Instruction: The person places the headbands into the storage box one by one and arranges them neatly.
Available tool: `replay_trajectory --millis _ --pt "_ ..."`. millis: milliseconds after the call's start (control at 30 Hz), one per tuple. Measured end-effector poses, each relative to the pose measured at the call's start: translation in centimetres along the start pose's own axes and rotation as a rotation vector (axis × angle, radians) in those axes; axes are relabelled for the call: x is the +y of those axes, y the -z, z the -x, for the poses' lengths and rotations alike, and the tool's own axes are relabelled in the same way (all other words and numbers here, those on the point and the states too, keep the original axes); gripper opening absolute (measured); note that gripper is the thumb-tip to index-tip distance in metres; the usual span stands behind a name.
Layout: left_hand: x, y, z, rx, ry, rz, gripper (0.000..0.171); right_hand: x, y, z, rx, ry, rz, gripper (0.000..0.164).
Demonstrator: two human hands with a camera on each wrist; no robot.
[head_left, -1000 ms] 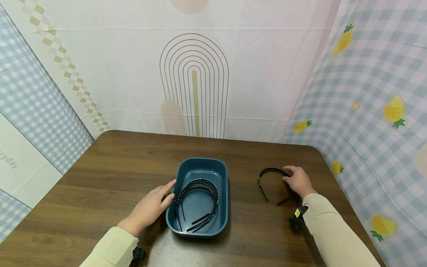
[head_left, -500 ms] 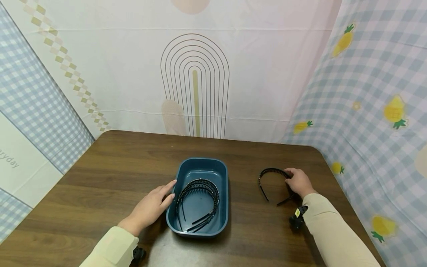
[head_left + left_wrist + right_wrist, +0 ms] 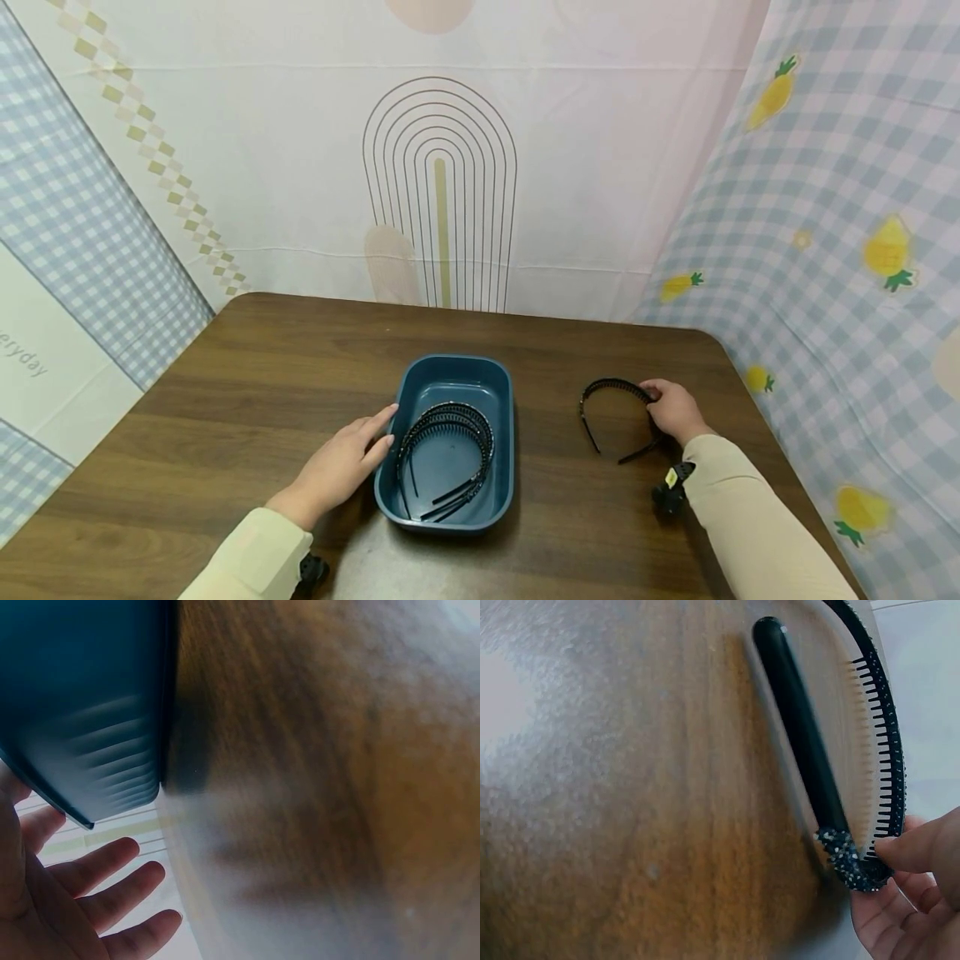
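A black headband (image 3: pixel 613 383) with comb teeth and small sparkling stones lies on the right part of the table. My right hand (image 3: pixel 675 411) pinches it along one side between thumb and fingers, as the right wrist view shows with the headband's arm (image 3: pixel 799 720) close up. Left of it stands a blue rectangular bin (image 3: pixel 502 467), and inside it several black headbands (image 3: pixel 480 433) lie nested together. With fingers spread and nearly straight, my left hand (image 3: pixel 337 467) touches the bin's left rim. The left wrist view has the bin's ribbed outer wall (image 3: pixel 82 697) beside the fingers.
The brown wooden table (image 3: pixel 262 400) has rounded far corners. Behind it hangs a pale printed cloth (image 3: pixel 585 167), and a blue checked cloth (image 3: pixel 825 275) with pineapples runs along the right side.
My right hand has shifted slightly to the right along the headband and keeps its pinch; the headband has moved a little to the left. The left hand and the bin stay in place.
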State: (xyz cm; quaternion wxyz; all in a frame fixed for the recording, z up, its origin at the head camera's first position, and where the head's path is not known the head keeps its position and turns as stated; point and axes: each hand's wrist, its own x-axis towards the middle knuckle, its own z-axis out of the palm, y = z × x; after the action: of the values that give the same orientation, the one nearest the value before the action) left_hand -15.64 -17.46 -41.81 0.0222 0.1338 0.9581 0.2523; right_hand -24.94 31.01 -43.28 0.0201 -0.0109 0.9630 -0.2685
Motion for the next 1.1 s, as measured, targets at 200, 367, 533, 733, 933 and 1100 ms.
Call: replay_trajectory --millis 200,367,533,733,933,1100 --pt "-0.1 0.0 0.0 -0.003 -0.005 0.006 0.052 0.2 0.1 0.1 0.005 -0.007 -0.004 0.037" --pt "-0.1 -0.1 0.0 0.011 -0.017 -0.004 0.052 0.3 0.1 0.1 -0.006 -0.029 -0.050 0.038" --pt "-0.1 -0.1 0.0 0.017 -0.017 -0.011 0.052 0.4 0.4 0.2 -0.012 -0.044 -0.089 0.038" --pt "-0.1 -0.2 -0.1 0.019 -0.020 -0.009 0.051 0.1 0.8 0.3 0.002 -0.048 -0.111 0.037" --pt "-0.1 -0.2 0.0 0.014 -0.020 -0.006 0.052 -0.6 1.2 0.6 -0.015 -0.066 -0.171 0.040" --pt "-0.1 -0.1 0.0 0.007 -0.012 0.005 0.052 -1.8 1.5 0.7 -0.020 -0.071 -0.217 0.041"
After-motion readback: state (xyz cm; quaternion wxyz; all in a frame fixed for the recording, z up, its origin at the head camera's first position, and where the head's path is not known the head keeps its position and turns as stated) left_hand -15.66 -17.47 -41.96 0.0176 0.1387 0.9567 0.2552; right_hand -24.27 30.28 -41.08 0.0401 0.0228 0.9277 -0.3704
